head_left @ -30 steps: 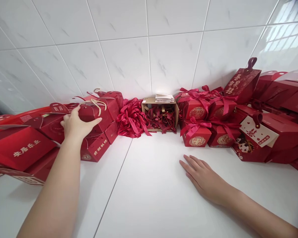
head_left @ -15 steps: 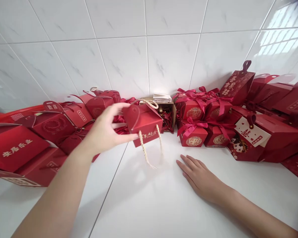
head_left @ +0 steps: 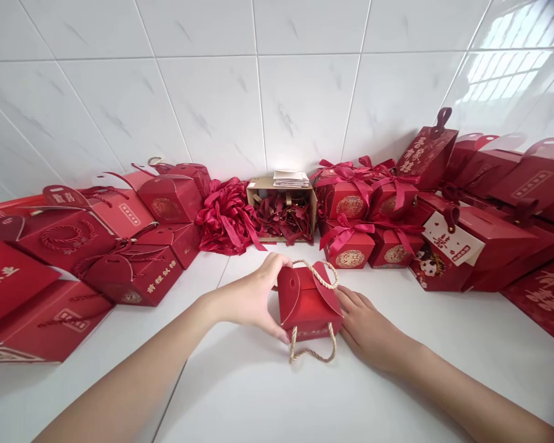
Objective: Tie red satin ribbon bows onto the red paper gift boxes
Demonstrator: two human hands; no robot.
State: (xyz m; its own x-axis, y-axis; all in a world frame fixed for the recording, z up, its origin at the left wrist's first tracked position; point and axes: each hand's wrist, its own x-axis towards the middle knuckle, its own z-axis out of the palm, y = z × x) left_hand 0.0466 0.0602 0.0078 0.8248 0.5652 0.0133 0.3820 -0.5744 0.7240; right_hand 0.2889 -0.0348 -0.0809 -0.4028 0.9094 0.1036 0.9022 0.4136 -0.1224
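Note:
A small red gift box (head_left: 305, 301) with two twisted cream rope handles (head_left: 313, 355) is at the middle of the white surface. My left hand (head_left: 260, 298) grips it from the left, with the thumb at the near corner and the fingers partly hidden behind it. One rope loop arches over the top flaps; the other hangs down at the front. My right hand (head_left: 367, 326) lies flat against the surface beside the box's right side, fingers stretched out and their tips partly hidden. Whether those fingers touch the box I cannot tell.
Red gift boxes (head_left: 157, 264) are stacked on the left. A heap of red ribbons (head_left: 231, 215) and a cardboard box (head_left: 313, 212) of dark red straps stand by the tiled wall. Ribbon-tied boxes (head_left: 351, 249) and larger red boxes (head_left: 498, 246) line the right.
My left hand has brought the red gift box nearer and to the right, beside my right hand. The ribbon heap and cardboard box behind are now uncovered. The view has shifted slightly.

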